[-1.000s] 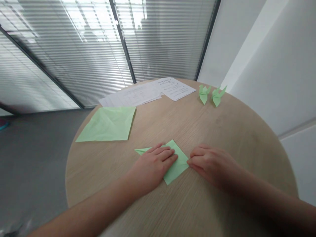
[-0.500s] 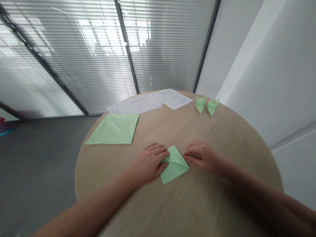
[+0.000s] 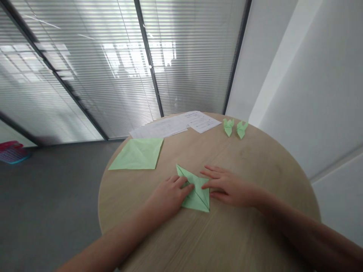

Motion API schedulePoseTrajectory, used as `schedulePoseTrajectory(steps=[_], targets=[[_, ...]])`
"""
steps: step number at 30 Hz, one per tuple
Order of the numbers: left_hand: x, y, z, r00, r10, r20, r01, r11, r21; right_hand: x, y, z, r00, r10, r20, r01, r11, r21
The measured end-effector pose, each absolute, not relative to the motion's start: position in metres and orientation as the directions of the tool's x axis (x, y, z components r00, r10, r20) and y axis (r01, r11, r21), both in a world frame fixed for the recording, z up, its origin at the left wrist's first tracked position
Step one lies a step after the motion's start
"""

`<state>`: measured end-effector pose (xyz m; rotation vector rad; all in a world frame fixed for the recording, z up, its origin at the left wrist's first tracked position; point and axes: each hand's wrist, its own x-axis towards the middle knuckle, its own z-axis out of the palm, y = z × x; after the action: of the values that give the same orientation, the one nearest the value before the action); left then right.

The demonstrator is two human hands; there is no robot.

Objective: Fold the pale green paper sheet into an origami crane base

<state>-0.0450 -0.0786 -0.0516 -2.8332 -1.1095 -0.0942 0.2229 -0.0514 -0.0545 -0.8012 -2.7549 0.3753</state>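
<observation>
A folded piece of green origami paper (image 3: 199,195) lies on the table in front of me, with a crease running diagonally across it. At its left edge, my left hand (image 3: 169,195) grips it, the thumb on top and the fingers bent together. My right hand (image 3: 228,187) is at the paper's right edge with the fingers spread apart. Its fingertips reach the edge, and nothing is held in it. Whether they press on the paper I cannot tell.
On the round wooden table (image 3: 241,234) a larger green sheet (image 3: 138,154) lies at the back left. White printed papers (image 3: 161,127) are behind it. Two folded green paper figures (image 3: 228,127) stand at the back right. A red and blue basket (image 3: 13,152) is on the floor.
The folded paper has turned, and its corners now point differently. My right hand has gone from a pinch beside its right corner to spread fingers. My left hand stays on the paper's left side.
</observation>
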Motion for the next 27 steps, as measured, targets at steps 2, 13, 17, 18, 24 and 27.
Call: schedulePoseTrajectory(steps=[2, 13, 17, 18, 24, 27], targets=[[-0.047, -0.081, -0.053, 0.752, 0.652, 0.097, 0.656, -0.755, -0.008, 0.221, -0.055, -0.051, -0.826, 0.532, 0.187, 0.455, 0.825, -0.336], [-0.049, -0.083, -0.06, 0.849, 0.511, 0.137, 0.462, -0.842, 0.28, 0.22, -0.043, -0.067, -0.775, 0.57, 0.273, 0.454, 0.803, -0.387], [-0.044, -0.087, -0.059, 0.819, 0.55, 0.166, 0.492, -0.821, 0.29, 0.213, -0.047, -0.071, -0.742, 0.592, 0.315, 0.509, 0.802, -0.312], [-0.042, -0.088, -0.058, 0.812, 0.557, 0.177, 0.497, -0.817, 0.292, 0.211, -0.048, -0.072, -0.736, 0.597, 0.319, 0.522, 0.801, -0.292], [-0.034, -0.092, -0.055, 0.791, 0.57, 0.22, 0.498, -0.81, 0.309, 0.202, -0.051, -0.072, -0.713, 0.637, 0.293, 0.603, 0.77, -0.208], [-0.033, -0.092, -0.057, 0.782, 0.582, 0.224, 0.506, -0.802, 0.317, 0.197, -0.05, -0.073, -0.697, 0.645, 0.315, 0.625, 0.761, -0.174]])
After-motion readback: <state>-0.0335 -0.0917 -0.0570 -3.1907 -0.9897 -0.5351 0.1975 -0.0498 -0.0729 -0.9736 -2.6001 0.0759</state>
